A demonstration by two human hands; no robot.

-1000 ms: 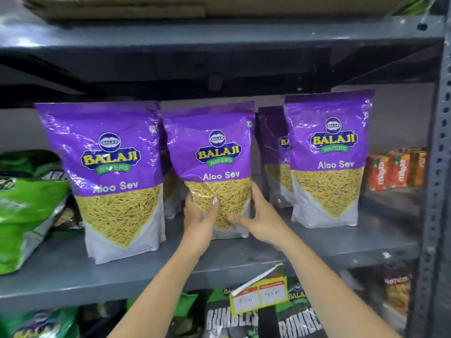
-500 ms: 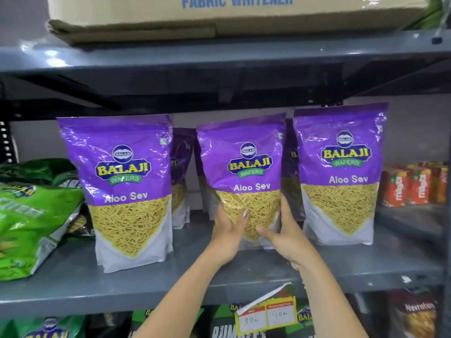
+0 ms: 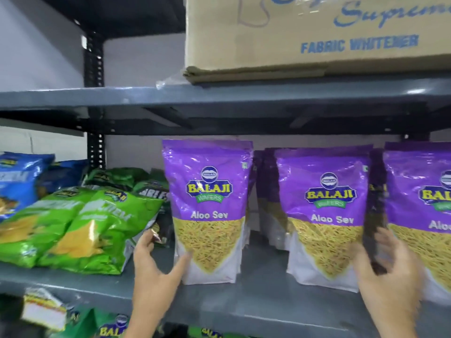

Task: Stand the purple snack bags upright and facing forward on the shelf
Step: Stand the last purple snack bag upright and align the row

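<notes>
You've got purple snack bags (image 3: 207,206) with yellow logo lettering, white bases and a yellow triangle of sev. Green bags (image 3: 92,228) beside them, blue bags (image 3: 17,181) far left. Grey shelf (image 3: 263,301). Tan carton (image 3: 317,32) above, blue print.

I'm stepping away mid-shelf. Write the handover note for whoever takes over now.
Left hand: open, thumb touching the lower left corner of the left purple bag, not gripping it.
Right hand: open and blurred, in front of the gap between the middle bag and the right bag; holds nothing.
Bags: all three front ones stand upright on the shelf, labels forward. More purple bags stand behind them, partly hidden.
Done: front row faced.
Left: probably square up the left bag, then check the back ones.
</notes>
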